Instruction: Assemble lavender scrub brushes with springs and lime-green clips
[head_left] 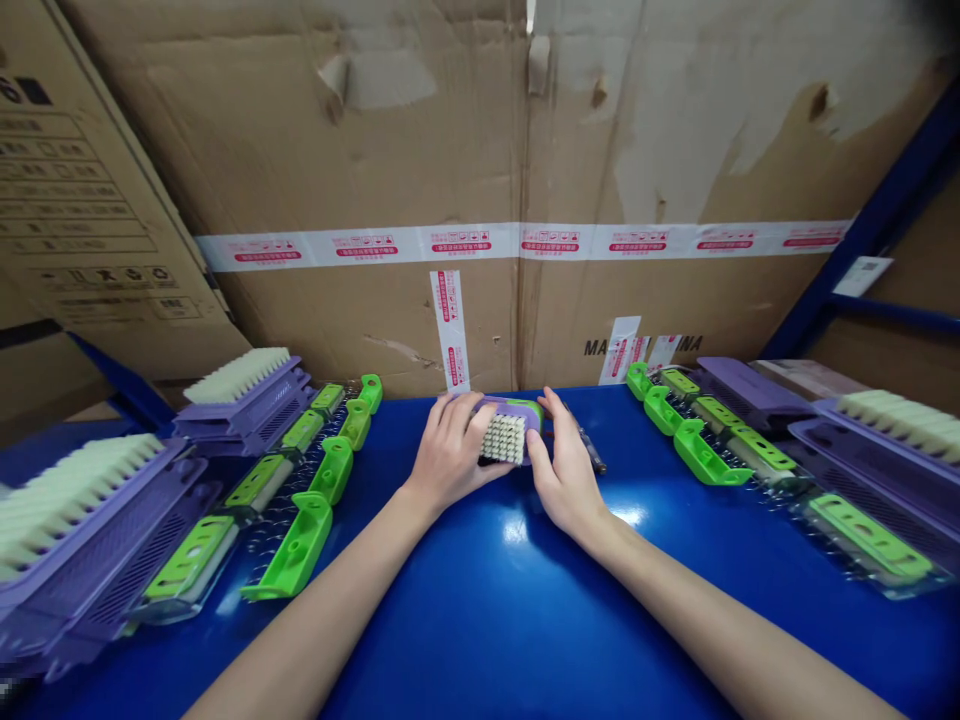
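Near the far middle of the blue table, both hands hold a small brush (pixel 504 438) with pale bristle tufts and a purple and green body. The bristles face toward me. My left hand (pixel 452 447) is closed around its left end, fingers over the top and thumb below. At the right end, my right hand (pixel 568 472) has its thumb against the purple edge, with the other fingers behind. Part of the brush is hidden by the hands. Just beyond my right hand lies a dark, slim object (pixel 596 455), too covered to name.
Rows of purple brush parts (pixel 247 410), green clips (pixel 296 545) and green-topped clear pieces (pixel 191 560) line the left side. Similar green clips (pixel 701 450) and purple parts (pixel 885 460) line the right. A large cardboard box (pixel 375 180) stands behind the blue table (pixel 480 620).
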